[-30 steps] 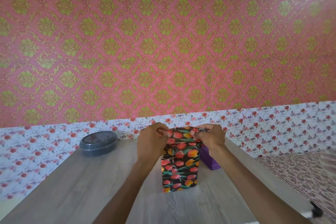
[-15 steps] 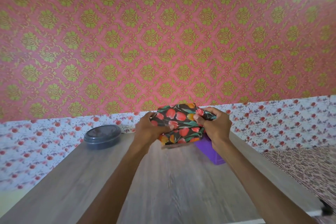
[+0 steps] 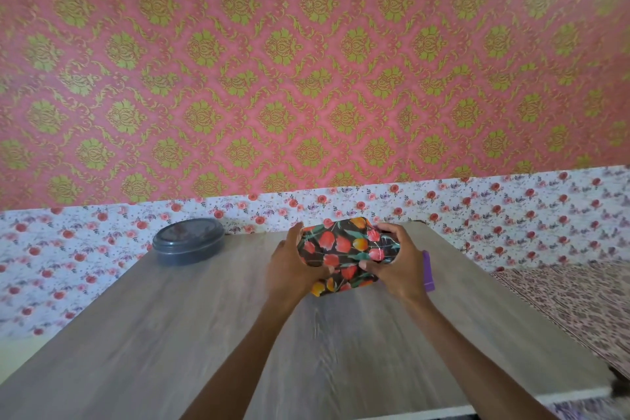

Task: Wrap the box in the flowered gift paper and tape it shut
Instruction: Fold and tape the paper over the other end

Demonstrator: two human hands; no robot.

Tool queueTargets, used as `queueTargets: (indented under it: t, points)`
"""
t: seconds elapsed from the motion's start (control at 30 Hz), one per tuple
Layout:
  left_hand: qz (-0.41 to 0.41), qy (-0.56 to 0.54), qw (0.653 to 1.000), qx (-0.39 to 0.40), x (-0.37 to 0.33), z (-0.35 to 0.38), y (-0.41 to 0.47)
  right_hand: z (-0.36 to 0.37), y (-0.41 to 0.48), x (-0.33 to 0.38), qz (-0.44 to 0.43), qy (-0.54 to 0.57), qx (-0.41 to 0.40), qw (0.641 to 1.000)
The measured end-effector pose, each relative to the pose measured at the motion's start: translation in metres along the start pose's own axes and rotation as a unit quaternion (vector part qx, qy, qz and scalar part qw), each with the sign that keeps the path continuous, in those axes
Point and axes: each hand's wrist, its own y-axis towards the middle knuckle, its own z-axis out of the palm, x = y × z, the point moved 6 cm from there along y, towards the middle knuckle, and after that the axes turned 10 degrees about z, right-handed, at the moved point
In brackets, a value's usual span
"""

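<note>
Box (image 3: 344, 254) fully covered in dark flowered gift paper (image 3: 335, 242), lying tilted on its side, held between both hands just above or barely on the worktop (image 3: 191, 324); contact with the surface not resolvable; paper glossy, creased toward the right end. Step in hand, by judgement: closing and checking an end fold, with wrapping nearly done; no tape visible on the paper, no loose flap showing. Next move likely calls for one hand pinning the fold flat and the other freed to fetch tape; risk of the fold springing open on release.

Left hand (image 3: 289, 266) cupped on the box's left end, fingers curled under and behind, thumb over the near edge; right hand (image 3: 397, 262) clamped on the box's right end, fingers (image 3: 371, 266) pressed down on the top face, pinching paper against the box.

Purple object (image 3: 428, 271) just right of the box, mostly hidden behind the right hand; possibly a tape dispenser, cannot tell. Round dark lidded container (image 3: 188, 241) well left of the box, at the worktop's far edge. Patterned wall behind the box.
</note>
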Motion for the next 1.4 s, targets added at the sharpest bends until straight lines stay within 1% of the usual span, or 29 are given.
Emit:
queueTargets:
  t: [0.1,0.13,0.2,0.3,0.37,0.47,0.57,0.6,0.63,0.7,0.73,0.77,0.8,0.83,0.87,0.9,0.93,1.0,1.03,1.1,1.23,1.4]
  points:
    - [0.016,0.133,0.988,0.074,-0.008,0.011,0.004,-0.002,0.0,-0.008,-0.021,0.01,0.007,1.0]
    - [0.019,0.151,0.984,0.093,-0.011,0.013,0.006,-0.002,0.0,-0.011,-0.022,0.005,0.012,1.0]
    - [0.005,0.139,0.983,0.118,-0.011,0.019,0.011,-0.001,-0.003,-0.021,-0.013,-0.012,0.018,1.0]
    - [-0.003,0.14,0.984,0.114,-0.007,0.026,0.01,0.005,-0.01,-0.041,0.005,-0.041,0.04,0.998]
    - [0.01,0.165,0.979,0.117,-0.005,0.035,0.0,0.011,-0.014,-0.052,0.011,-0.063,0.071,0.995]
    - [0.035,0.193,0.976,0.098,0.0,0.041,-0.009,0.012,-0.017,-0.053,0.006,-0.079,0.1,0.992]
    - [0.081,0.262,0.958,0.088,0.001,0.039,-0.007,0.012,-0.012,-0.038,-0.022,-0.115,0.201,0.973]
    - [0.091,0.273,0.953,0.095,0.002,0.039,-0.006,0.008,-0.006,-0.035,-0.019,-0.124,0.213,0.969]
    - [0.095,0.279,0.95,0.103,0.002,0.041,-0.005,0.001,0.003,-0.031,-0.018,-0.122,0.195,0.973]
    - [0.101,0.299,0.942,0.11,0.002,0.045,-0.004,-0.022,0.03,-0.029,-0.039,-0.146,0.071,0.986]
    - [0.103,0.316,0.936,0.113,0.001,0.046,-0.003,-0.033,0.044,-0.031,-0.043,-0.197,0.007,0.979]
    - [0.104,0.334,0.929,0.118,-0.001,0.047,-0.002,-0.042,0.056,-0.036,-0.03,-0.268,-0.038,0.962]
    - [0.106,0.352,0.922,0.126,-0.004,0.05,0.0,-0.05,0.068,-0.043,0.004,-0.339,-0.052,0.939]
    - [0.105,0.372,0.912,0.135,-0.006,0.051,0.001,-0.053,0.077,-0.053,0.055,-0.377,-0.037,0.924]
    - [0.104,0.392,0.903,0.143,-0.009,0.053,0.002,-0.054,0.084,-0.063,0.11,-0.377,-0.001,0.92]
    - [0.103,0.411,0.894,0.148,-0.011,0.055,0.003,-0.051,0.088,-0.07,0.165,-0.344,0.048,0.923]
    - [0.102,0.428,0.885,0.153,-0.013,0.057,0.004,-0.048,0.09,-0.077,0.221,-0.282,0.086,0.93]
    - [0.097,0.447,0.875,0.156,-0.015,0.059,0.005,-0.045,0.089,-0.082,0.326,-0.146,0.113,0.927]
    - [0.094,0.449,0.874,0.157,-0.015,0.059,0.006,-0.045,0.086,-0.081,0.358,-0.102,0.109,0.922]
    - [0.089,0.444,0.878,0.158,-0.014,0.059,0.005,-0.045,0.082,-0.08,0.398,-0.059,0.114,0.908]
    - [0.087,0.433,0.884,0.151,-0.014,0.058,0.004,-0.05,0.065,-0.074,0.46,-0.025,0.134,0.877]
    - [0.082,0.427,0.888,0.148,-0.012,0.06,0.004,-0.065,0.035,-0.069,0.484,0.05,0.121,0.866]
